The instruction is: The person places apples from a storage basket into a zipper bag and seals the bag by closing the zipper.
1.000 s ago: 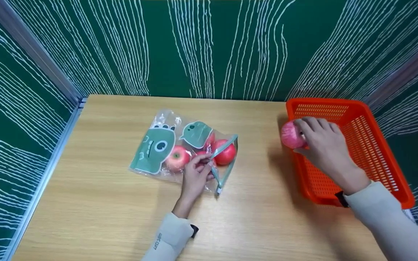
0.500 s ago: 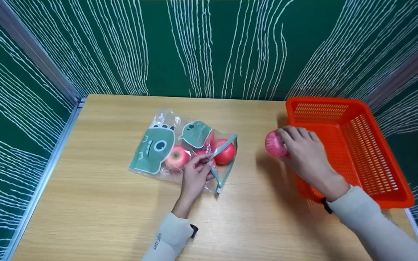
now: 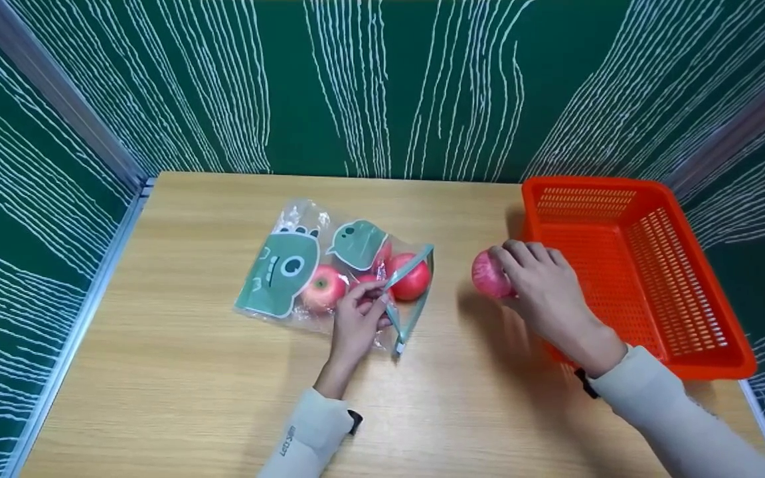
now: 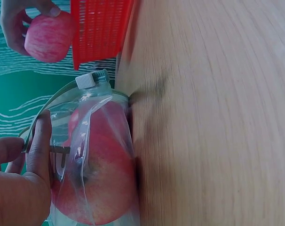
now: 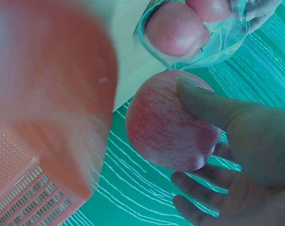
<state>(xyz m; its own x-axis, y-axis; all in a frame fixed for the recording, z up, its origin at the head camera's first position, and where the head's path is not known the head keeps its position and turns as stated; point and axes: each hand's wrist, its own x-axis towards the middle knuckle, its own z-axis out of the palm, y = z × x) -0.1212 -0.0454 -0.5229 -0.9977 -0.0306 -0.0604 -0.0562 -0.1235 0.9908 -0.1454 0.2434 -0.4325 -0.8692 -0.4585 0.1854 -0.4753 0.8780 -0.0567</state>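
My right hand (image 3: 545,285) grips a pink-red apple (image 3: 491,274) above the table, between the basket and the bag. In the right wrist view the thumb lies over the apple (image 5: 170,122) with fingers behind it. My left hand (image 3: 358,320) pinches the green zip edge of a clear zip bag (image 3: 372,249) printed with green dinosaur shapes. Several apples lie inside, among them a paler one (image 3: 324,287) and a red one (image 3: 410,277) at the mouth. The bag's mouth gapes toward the right. A white zip slider (image 4: 85,81) sits at one end of the zip.
An orange-red plastic basket (image 3: 708,292) with slotted walls stands at the right of the wooden table (image 3: 190,385), no apples visible in it. Green walls (image 3: 409,86) with white lines enclose the table's back and sides.
My right hand has carried the apple left, from over the basket's rim to the table between basket and bag. My left hand and the bag have stayed in place.
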